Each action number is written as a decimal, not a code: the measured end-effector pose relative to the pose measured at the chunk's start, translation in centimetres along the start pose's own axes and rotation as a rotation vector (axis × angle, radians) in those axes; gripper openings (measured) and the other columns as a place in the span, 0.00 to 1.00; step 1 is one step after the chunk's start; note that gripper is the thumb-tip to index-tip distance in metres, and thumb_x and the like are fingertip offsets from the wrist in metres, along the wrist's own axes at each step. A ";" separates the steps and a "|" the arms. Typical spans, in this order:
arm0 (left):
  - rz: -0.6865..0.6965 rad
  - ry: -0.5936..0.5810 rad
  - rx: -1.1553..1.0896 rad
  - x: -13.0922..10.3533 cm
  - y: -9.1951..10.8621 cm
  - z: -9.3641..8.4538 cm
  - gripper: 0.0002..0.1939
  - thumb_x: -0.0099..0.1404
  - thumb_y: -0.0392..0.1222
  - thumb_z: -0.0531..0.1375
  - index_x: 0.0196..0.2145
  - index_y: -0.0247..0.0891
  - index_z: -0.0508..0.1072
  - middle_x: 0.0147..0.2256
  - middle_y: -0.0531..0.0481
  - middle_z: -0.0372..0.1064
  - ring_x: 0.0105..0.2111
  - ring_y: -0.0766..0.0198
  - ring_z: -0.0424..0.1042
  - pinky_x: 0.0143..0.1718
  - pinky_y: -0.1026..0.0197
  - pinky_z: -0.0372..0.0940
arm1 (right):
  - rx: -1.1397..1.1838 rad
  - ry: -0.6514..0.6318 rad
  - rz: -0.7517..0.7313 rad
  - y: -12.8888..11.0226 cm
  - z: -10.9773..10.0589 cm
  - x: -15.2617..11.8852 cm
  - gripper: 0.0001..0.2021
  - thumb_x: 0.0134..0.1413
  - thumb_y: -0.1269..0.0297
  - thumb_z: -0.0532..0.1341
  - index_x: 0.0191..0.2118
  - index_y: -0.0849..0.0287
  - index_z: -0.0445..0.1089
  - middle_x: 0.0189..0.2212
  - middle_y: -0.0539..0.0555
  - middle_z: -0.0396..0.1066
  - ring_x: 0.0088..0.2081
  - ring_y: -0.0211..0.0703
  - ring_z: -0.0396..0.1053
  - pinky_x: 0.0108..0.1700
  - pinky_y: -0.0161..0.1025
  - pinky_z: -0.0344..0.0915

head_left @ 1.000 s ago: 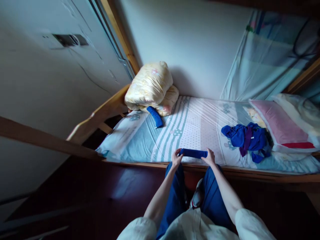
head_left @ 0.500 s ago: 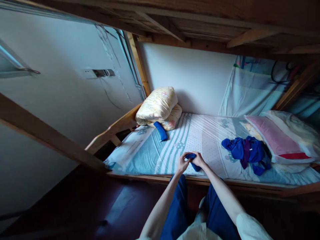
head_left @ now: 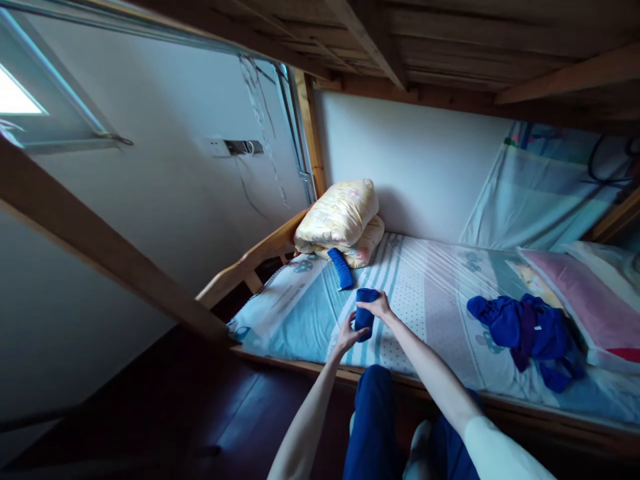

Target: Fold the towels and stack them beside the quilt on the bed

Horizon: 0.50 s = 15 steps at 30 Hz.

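Between my two hands is a tightly rolled blue cloth (head_left: 365, 315), held upright over the near part of the bed. My left hand (head_left: 347, 333) grips its lower left side, and my right hand (head_left: 379, 307) has its fingers round the upper right side. Just beyond lies another blue cloth roll (head_left: 341, 269), resting against the folded yellow quilt (head_left: 340, 213). Off to the right, a heap of crumpled blue clothes (head_left: 530, 330) with a purple piece in it lies on the patterned sheet (head_left: 405, 333).
Pink and white pillows (head_left: 565, 283) lie at the right end. A wooden bunk frame (head_left: 370, 40) hangs low overhead, and a slanting wooden post (head_left: 110, 247) stands at left. A wall socket (head_left: 217, 147) with loose cables is on the left wall.
The rolled cloth has been raised and turned upright, moving left and away from me toward the other roll. Both hands moved with it, and my view has shifted left.
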<state>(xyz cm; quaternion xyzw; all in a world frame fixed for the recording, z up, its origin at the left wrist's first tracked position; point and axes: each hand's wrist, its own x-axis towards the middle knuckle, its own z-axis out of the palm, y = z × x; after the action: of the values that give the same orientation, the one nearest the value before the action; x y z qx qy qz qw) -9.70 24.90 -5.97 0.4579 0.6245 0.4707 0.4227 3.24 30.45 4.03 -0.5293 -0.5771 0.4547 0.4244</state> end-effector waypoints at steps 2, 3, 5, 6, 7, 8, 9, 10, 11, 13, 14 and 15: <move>-0.058 0.028 0.094 1.5 -0.7 -0.7 0.31 0.43 0.38 0.74 0.47 0.43 0.75 0.40 0.47 0.79 0.51 0.38 0.77 0.53 0.44 0.71 | 0.091 0.006 0.084 -0.4 1.8 1.9 0.14 0.33 0.57 0.75 0.28 0.56 0.77 0.30 0.52 0.81 0.38 0.56 0.80 0.42 0.49 0.77; -0.078 0.042 0.127 2.4 -1.0 -1.1 0.30 0.44 0.38 0.74 0.46 0.43 0.75 0.37 0.48 0.78 0.49 0.37 0.78 0.51 0.44 0.72 | 0.133 0.005 0.120 -0.6 2.7 2.9 0.15 0.32 0.57 0.76 0.29 0.56 0.77 0.30 0.52 0.81 0.39 0.56 0.80 0.42 0.49 0.78; -0.089 0.070 0.157 4.0 -1.3 -1.7 0.29 0.45 0.38 0.73 0.47 0.42 0.75 0.36 0.48 0.78 0.47 0.37 0.79 0.49 0.42 0.73 | 0.193 -0.002 0.163 -0.8 4.2 4.8 0.16 0.30 0.59 0.77 0.29 0.57 0.78 0.30 0.52 0.81 0.39 0.55 0.80 0.42 0.47 0.78; -0.088 0.085 0.158 4.9 -1.4 -1.9 0.30 0.45 0.37 0.73 0.48 0.42 0.75 0.36 0.47 0.78 0.47 0.37 0.79 0.48 0.42 0.74 | 0.207 -0.007 0.170 -0.9 4.9 5.7 0.17 0.29 0.59 0.78 0.30 0.57 0.78 0.30 0.52 0.81 0.38 0.54 0.80 0.42 0.46 0.78; -0.090 0.098 0.155 5.8 -1.5 -2.2 0.30 0.45 0.37 0.73 0.48 0.41 0.76 0.36 0.46 0.79 0.48 0.36 0.79 0.48 0.43 0.74 | 0.212 -0.011 0.170 -1.0 5.5 6.6 0.17 0.28 0.60 0.78 0.30 0.57 0.78 0.30 0.52 0.82 0.38 0.53 0.80 0.42 0.45 0.78; -0.092 0.107 0.149 6.8 -1.5 -2.5 0.30 0.45 0.36 0.73 0.49 0.40 0.76 0.36 0.45 0.79 0.48 0.35 0.78 0.48 0.43 0.73 | 0.210 -0.011 0.166 -1.0 6.2 7.5 0.18 0.27 0.60 0.78 0.30 0.58 0.78 0.30 0.52 0.82 0.37 0.52 0.80 0.41 0.45 0.78; -0.092 0.114 0.142 7.7 -1.6 -2.8 0.30 0.46 0.36 0.72 0.49 0.39 0.76 0.36 0.45 0.79 0.49 0.35 0.78 0.48 0.43 0.73 | 0.202 -0.009 0.161 -1.0 6.8 8.4 0.18 0.26 0.61 0.78 0.30 0.58 0.78 0.30 0.51 0.82 0.36 0.51 0.80 0.41 0.44 0.78; -0.093 0.120 0.134 8.6 -1.7 -3.1 0.30 0.46 0.36 0.72 0.49 0.38 0.76 0.37 0.45 0.79 0.49 0.35 0.78 0.48 0.44 0.73 | 0.190 -0.008 0.155 -1.0 7.4 9.2 0.19 0.26 0.61 0.78 0.30 0.58 0.78 0.30 0.52 0.82 0.36 0.50 0.79 0.40 0.44 0.78; -0.096 0.124 0.128 9.6 -1.8 -3.4 0.30 0.46 0.36 0.72 0.49 0.37 0.76 0.37 0.45 0.79 0.49 0.36 0.78 0.48 0.45 0.73 | 0.174 -0.009 0.149 -1.0 8.1 10.0 0.19 0.25 0.61 0.79 0.30 0.58 0.78 0.31 0.52 0.82 0.35 0.50 0.79 0.40 0.43 0.78; -0.104 0.128 0.121 11.4 -2.0 -4.1 0.30 0.47 0.35 0.72 0.50 0.35 0.76 0.38 0.44 0.80 0.48 0.38 0.78 0.46 0.48 0.73 | 0.136 -0.019 0.126 -1.1 9.4 11.5 0.20 0.25 0.61 0.79 0.30 0.58 0.77 0.31 0.52 0.82 0.35 0.49 0.79 0.40 0.43 0.77; -0.108 0.132 0.120 12.3 -2.1 -4.4 0.30 0.47 0.34 0.72 0.50 0.34 0.76 0.38 0.44 0.80 0.48 0.40 0.79 0.46 0.50 0.73 | 0.117 -0.025 0.112 -1.1 10.0 12.2 0.20 0.25 0.61 0.79 0.30 0.58 0.77 0.31 0.52 0.82 0.36 0.48 0.79 0.41 0.42 0.77; -0.110 0.136 0.119 13.1 -2.2 -4.8 0.30 0.47 0.34 0.72 0.50 0.32 0.76 0.38 0.44 0.80 0.47 0.41 0.79 0.45 0.51 0.73 | 0.102 -0.027 0.099 -1.1 10.7 12.9 0.21 0.25 0.60 0.79 0.31 0.58 0.77 0.31 0.51 0.81 0.36 0.48 0.79 0.42 0.42 0.77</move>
<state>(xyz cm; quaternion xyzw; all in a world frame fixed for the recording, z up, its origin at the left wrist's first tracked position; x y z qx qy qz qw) -17.63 36.37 -8.47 0.4141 0.7030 0.4387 0.3767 -8.40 42.47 2.79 -0.5287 -0.5322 0.5109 0.4198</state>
